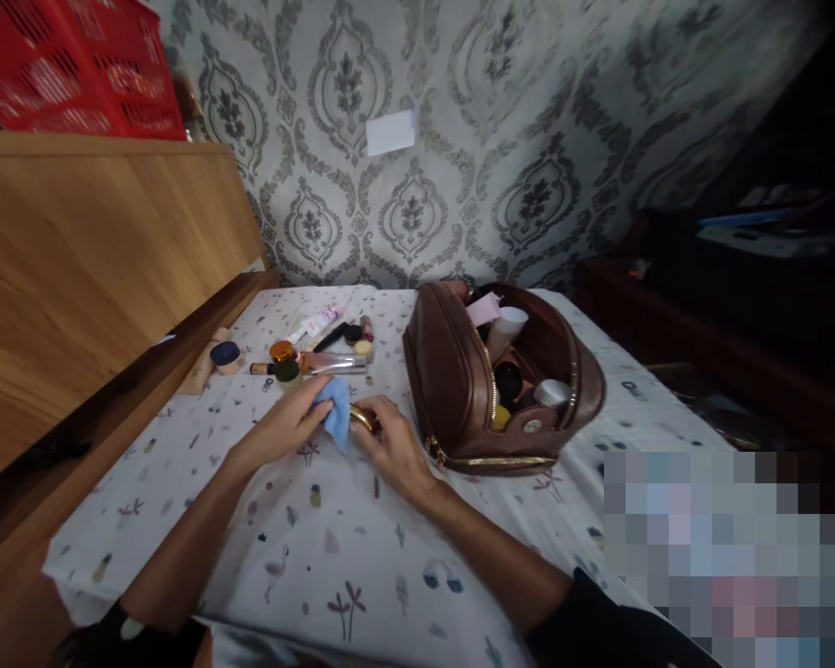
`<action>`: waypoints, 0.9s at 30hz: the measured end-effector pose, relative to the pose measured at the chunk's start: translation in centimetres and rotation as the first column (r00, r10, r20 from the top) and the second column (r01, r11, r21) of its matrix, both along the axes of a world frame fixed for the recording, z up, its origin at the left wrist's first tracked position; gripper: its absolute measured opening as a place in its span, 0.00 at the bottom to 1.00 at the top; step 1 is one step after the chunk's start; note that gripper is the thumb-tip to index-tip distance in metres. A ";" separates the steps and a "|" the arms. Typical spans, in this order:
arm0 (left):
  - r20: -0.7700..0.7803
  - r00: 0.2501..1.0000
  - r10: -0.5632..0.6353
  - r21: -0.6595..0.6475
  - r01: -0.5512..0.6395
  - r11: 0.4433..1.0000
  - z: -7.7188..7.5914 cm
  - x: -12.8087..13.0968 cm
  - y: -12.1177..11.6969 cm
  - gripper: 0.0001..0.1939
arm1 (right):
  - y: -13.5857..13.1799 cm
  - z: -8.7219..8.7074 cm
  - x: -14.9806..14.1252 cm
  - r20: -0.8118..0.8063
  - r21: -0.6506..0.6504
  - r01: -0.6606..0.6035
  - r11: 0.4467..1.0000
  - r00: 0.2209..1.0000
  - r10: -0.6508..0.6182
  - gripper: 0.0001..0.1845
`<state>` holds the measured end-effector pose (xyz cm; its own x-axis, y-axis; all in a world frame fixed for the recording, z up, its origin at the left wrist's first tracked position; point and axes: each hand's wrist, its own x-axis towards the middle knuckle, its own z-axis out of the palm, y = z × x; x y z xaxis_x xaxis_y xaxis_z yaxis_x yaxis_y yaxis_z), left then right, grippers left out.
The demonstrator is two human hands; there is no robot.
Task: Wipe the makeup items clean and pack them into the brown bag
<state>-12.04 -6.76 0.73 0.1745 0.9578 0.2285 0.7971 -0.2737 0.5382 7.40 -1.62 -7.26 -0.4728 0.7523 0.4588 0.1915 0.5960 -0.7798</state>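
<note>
- Two hands meet over the table (pixel 362 566), left of the bag (pixel 445 362).
- The left hand (pixel 293 422) is closed, its thumb and fingers pinching a blue cloth (pixel 337 417).
- The right hand (pixel 393 447) is curled shut around a small gold item (pixel 363 418); what it is cannot be told, as the fingers hide much of it.
- The cloth is right against the gold item's left end.
- Just beyond the left hand stands a green jar (pixel 288 373), with an amber jar (pixel 282 351) behind it.
- A clear tube (pixel 338 363) lies to the right of these jars, a cream jar (pixel 364 350) just past its right end.
- Farther off lies a pink-and-white tube (pixel 322 321).
- Out to the left are a navy-lidded jar (pixel 224 354) and a beige tube (pixel 199 369).
- The brown bag is unzipped, holding a white tube (pixel 510 327), a pink packet (pixel 484 309) and a silver-lidded jar (pixel 552 394).
- At the far side rises a patterned wall (pixel 412 209); a red basket (pixel 87 65) sits far left on a wooden cabinet (pixel 104 269).
</note>
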 end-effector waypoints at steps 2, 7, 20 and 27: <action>0.025 1.000 0.011 -0.011 -0.011 1.000 -0.6 0.8 0.5 0.13 | 0.1 0.0 0.0 -0.072 -0.055 -0.024 0.998 0.997 0.020 0.07; 0.099 0.994 0.039 -0.018 -0.038 0.999 -2.0 1.0 1.0 0.14 | 0.5 -0.1 -0.1 -0.030 -0.067 -0.033 0.997 0.999 0.031 0.06; 0.476 0.876 0.072 -0.123 -0.015 0.992 -3.5 -0.1 0.5 0.18 | -0.2 0.7 -0.1 -0.171 -0.389 -0.308 0.868 0.950 0.261 0.09; 0.756 0.631 0.176 -0.251 0.031 0.967 -4.1 0.2 0.9 0.32 | -0.7 1.5 -0.6 -0.507 -0.687 -0.536 0.490 0.837 0.205 0.26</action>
<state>-11.81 -5.84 -3.41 -0.0370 0.9989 0.0296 0.0773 -0.0266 0.9967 6.84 -2.29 -5.77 -0.7497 0.6606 -0.0389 -0.2429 -0.3294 -0.9124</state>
